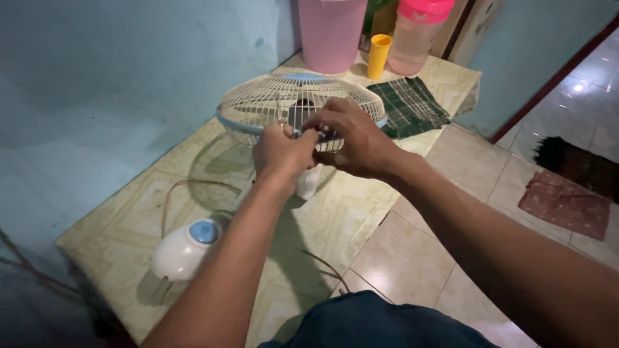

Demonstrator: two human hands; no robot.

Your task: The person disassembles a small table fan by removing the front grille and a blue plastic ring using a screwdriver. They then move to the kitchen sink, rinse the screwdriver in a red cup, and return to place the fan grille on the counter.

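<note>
Both hands, left and right, pinch the fan grille rim. Pink tub, orange cup and jug crowd the far table edge. Bare top lies around the fan base.

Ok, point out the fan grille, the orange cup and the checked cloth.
fan grille [258, 103], head view, left wire part.
orange cup [378, 57], head view, its side wall.
checked cloth [412, 106], head view, middle of the fabric.
</note>
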